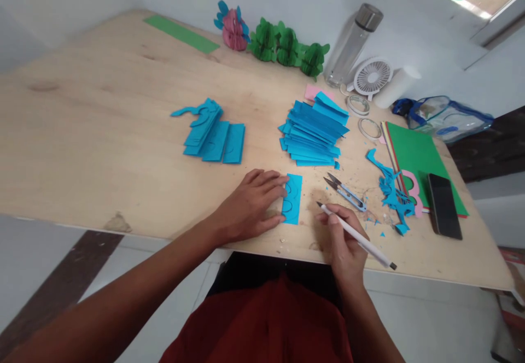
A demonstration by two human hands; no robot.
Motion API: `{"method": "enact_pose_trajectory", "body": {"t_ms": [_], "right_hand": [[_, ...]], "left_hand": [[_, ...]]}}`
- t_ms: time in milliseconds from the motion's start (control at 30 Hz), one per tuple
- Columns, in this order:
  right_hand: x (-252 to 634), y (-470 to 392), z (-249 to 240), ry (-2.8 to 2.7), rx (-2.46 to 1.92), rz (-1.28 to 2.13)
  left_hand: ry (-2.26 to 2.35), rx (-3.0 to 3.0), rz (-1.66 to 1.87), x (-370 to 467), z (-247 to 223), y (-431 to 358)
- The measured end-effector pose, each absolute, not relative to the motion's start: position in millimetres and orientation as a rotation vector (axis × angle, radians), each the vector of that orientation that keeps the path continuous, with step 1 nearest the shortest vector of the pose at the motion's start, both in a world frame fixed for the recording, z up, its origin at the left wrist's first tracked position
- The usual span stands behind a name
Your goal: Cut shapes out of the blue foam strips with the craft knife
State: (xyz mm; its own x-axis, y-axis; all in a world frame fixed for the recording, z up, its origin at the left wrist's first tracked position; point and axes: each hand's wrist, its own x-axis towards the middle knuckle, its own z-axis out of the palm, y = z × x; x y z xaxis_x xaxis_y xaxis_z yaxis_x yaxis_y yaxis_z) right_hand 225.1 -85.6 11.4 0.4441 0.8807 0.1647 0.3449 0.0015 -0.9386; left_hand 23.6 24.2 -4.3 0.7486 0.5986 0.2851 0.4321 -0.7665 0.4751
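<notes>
A small blue paper piece [292,199] with curved dark lines drawn on it lies near the table's front edge. My left hand [256,204] rests flat with fingers stretched, its fingertips on the paper's left side. In my right hand [346,237] is a white pen [361,238], its dark tip apart from the paper, to the right of it. Thread snips [346,192] with light-blue handles lie just beyond the pen. Past the paper sits a pile of folded blue paper [314,133]. Further left are more folded blue pieces [213,136], some with drawn curves.
Cut blue scraps [394,191], a pink paper cutout [412,192], a green paper sheet [422,158] and a phone [445,205] lie right. Along the wall stand green paper ornaments [287,47], a pink one [235,30], a bottle [348,46] and a small fan [372,77].
</notes>
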Motion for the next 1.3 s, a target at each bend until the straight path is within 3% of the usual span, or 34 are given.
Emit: {"method": "enact_pose_trajectory", "body": {"t_ms": [400, 600, 833, 1300], "right_hand": [[231.7, -86.8, 0.2, -1.531, -1.519, 0.41], [231.6, -82.9, -7.1, -1.873, -1.487, 0.158], [231.8, -82.0, -12.4, -1.885, -1.426, 0.057], [235.0, -81.1, -18.5, -1.854, -1.46, 0.079]], "left_hand": [[0.767, 2.616, 0.788, 23.9, 6.9, 19.1], [0.843, 2.762, 0.579, 35.8, 18.9, 2.5], [1.085, 2.818, 0.453, 50.6, 16.3, -16.9], [1.31, 2.471, 0.683, 60.6, 9.8, -32.4]]}}
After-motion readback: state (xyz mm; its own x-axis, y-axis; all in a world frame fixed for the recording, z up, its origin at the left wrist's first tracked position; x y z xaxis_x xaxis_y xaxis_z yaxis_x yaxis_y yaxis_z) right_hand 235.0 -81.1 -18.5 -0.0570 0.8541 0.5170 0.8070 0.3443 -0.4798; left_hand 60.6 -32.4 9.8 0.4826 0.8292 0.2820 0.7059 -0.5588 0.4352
